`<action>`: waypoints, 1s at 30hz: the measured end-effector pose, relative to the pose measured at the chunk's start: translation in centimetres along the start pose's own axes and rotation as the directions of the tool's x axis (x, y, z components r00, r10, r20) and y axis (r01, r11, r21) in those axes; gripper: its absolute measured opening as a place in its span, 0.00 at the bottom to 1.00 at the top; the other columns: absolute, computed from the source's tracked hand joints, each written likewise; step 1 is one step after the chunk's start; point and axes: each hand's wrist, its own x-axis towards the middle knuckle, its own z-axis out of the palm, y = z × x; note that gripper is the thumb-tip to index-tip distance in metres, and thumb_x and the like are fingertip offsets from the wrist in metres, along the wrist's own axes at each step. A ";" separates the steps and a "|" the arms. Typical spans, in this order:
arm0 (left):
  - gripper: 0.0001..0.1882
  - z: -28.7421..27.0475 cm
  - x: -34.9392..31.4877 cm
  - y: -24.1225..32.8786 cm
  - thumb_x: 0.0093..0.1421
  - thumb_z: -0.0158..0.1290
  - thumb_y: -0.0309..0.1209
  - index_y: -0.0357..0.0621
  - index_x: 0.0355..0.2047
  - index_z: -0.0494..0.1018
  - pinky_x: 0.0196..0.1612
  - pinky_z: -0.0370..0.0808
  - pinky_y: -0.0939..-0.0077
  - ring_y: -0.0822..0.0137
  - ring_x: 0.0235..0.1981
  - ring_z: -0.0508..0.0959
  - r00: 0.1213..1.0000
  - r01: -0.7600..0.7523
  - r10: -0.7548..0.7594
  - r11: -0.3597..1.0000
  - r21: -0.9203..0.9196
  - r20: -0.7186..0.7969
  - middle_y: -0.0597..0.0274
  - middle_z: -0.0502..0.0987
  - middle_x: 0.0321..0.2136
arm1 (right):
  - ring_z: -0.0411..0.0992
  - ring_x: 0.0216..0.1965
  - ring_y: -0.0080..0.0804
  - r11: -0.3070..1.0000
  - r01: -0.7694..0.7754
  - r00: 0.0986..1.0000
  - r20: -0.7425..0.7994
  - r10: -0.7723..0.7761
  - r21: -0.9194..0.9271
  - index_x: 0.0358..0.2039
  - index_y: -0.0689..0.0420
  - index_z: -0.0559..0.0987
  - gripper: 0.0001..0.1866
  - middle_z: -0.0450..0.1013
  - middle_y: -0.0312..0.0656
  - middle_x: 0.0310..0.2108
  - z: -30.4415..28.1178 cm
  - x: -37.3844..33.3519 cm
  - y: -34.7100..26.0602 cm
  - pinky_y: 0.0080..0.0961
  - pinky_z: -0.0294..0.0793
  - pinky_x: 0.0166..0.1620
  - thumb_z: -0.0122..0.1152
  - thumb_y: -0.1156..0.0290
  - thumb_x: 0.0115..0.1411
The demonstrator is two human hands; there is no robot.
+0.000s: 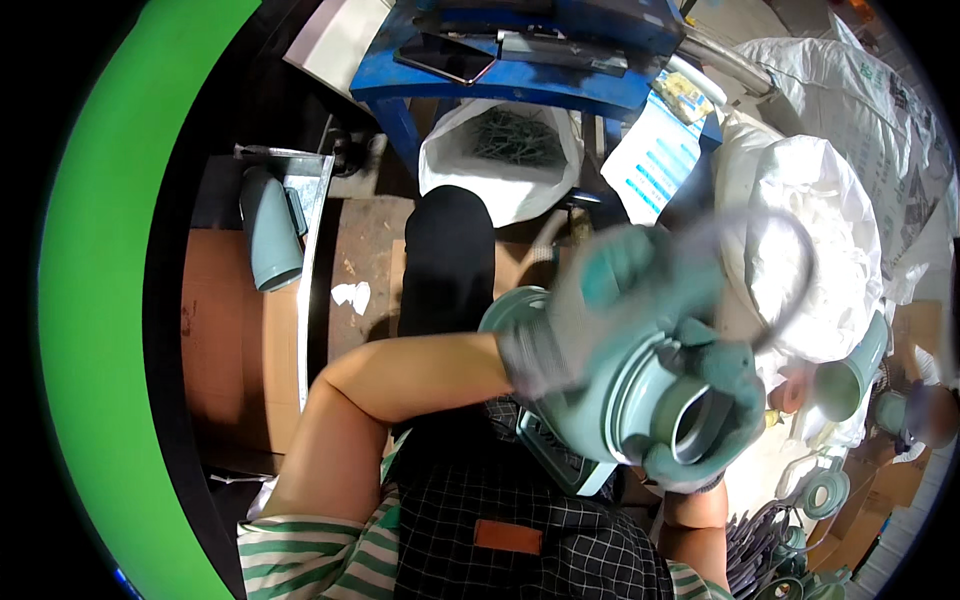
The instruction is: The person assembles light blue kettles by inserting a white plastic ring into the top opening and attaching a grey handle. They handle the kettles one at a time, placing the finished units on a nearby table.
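Observation:
A pale green plastic housing (592,412) with a stepped collar and round mouth lies across my lap, its mouth to the right. My gloved right hand (735,400) curls round that mouth, fingers above and thumb below. Over the housing, my gloved left hand (625,290) is smeared by motion. A thin dark ring (812,262), also blurred, extends to the right from its fingers, which seem closed on it. The left wrist and glove cuff hide part of the housing.
At left, a curved green part (270,235) lies at a cardboard-lined metal-edged box (303,340). Ahead stands a blue bench (480,85) with a phone (445,58); beneath it is a white sack (450,165). White bags (810,230) and green fittings (825,492) sit right.

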 end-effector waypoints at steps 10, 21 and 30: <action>0.22 -7.0 0.8 0.3 0.70 0.55 0.35 0.33 0.58 0.73 0.47 0.75 0.74 0.70 0.39 0.76 0.992 0.009 -0.046 0.952 0.305 0.116 0.63 0.78 0.39 | 0.74 0.55 0.47 0.999 0.033 0.999 0.019 -0.033 -0.030 0.62 0.56 0.70 0.41 0.71 0.48 0.53 2.0 1.1 -1.3 0.46 0.76 0.59 0.75 0.51 0.52; 0.18 -7.2 -4.4 5.5 0.73 0.49 0.31 0.36 0.60 0.70 0.64 0.68 0.61 0.57 0.58 0.73 0.946 -0.157 0.321 0.354 0.922 0.038 0.50 0.75 0.54 | 0.62 0.21 0.18 0.332 -0.281 0.870 0.093 0.485 0.900 0.74 0.56 0.59 0.33 0.66 0.32 0.27 3.1 4.2 3.5 0.16 0.67 0.29 0.51 0.73 0.69; 0.28 -0.5 -8.9 10.7 0.65 0.60 0.38 0.33 0.61 0.72 0.62 0.76 0.65 0.59 0.56 0.79 0.911 0.407 -0.364 0.866 0.290 -0.191 0.51 0.77 0.56 | 0.63 0.22 0.20 -0.007 -0.268 0.934 0.261 0.243 0.963 0.74 0.57 0.60 0.33 0.67 0.31 0.28 3.0 4.0 7.1 0.19 0.68 0.27 0.48 0.76 0.68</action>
